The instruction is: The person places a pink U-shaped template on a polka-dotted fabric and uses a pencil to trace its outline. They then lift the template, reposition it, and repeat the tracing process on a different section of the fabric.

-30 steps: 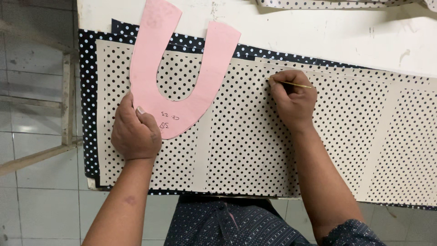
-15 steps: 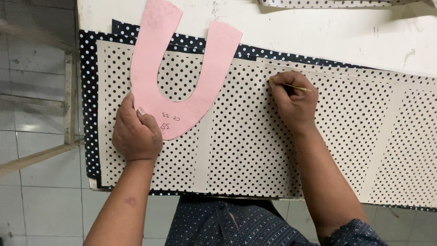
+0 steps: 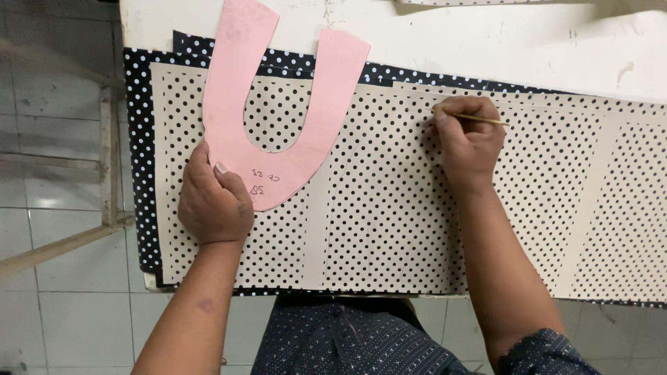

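A pink U-shaped paper pattern (image 3: 240, 90) lies on cream fabric with black dots (image 3: 389, 208), its two arms pointing away from me. My left hand (image 3: 212, 201) rests on the fabric at the pattern's curved lower edge, thumb pressing on the pink paper. My right hand (image 3: 467, 142) is to the right, fingers closed around a thin yellowish pencil (image 3: 483, 120) whose tip end is hidden under the fingers against the fabric. A dark navy dotted cloth (image 3: 135, 139) lies under the cream pieces.
The fabrics cover a white worktable (image 3: 486, 42) whose left edge drops to a tiled floor (image 3: 55, 298). A wooden frame (image 3: 104, 160) stands beside the table on the left. More dotted fabric (image 3: 486, 2) lies at the far edge.
The right hand has shifted slightly with the pencil on the fabric. The left hand and the pink pattern have stayed in place.
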